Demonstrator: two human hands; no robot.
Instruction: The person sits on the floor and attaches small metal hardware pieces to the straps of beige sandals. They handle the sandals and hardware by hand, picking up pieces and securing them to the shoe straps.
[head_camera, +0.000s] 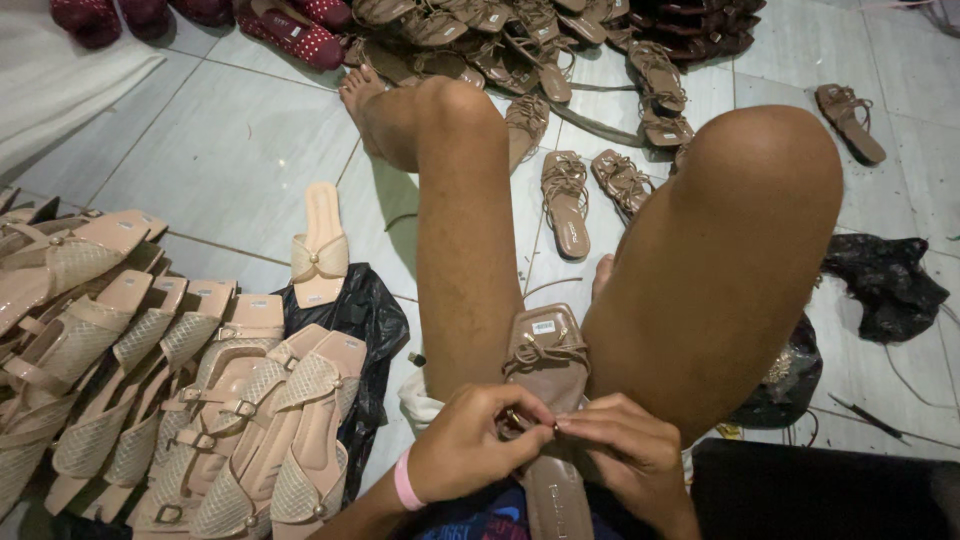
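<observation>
Both hands (470, 445) (625, 450) pinch brown sandal (548, 350) (beige sandals (200, 400) left).

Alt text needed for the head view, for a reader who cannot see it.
Both hands, left hand and right hand, pinch the straps of a brown strappy sandal lying between the seated person's bare knees. A stack of beige mesh sandals lies to the left, and more brown sandals dot the tiled floor.

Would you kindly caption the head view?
Both hands, left hand and right hand, pinch a brown strappy sandal between bare knees.
</observation>
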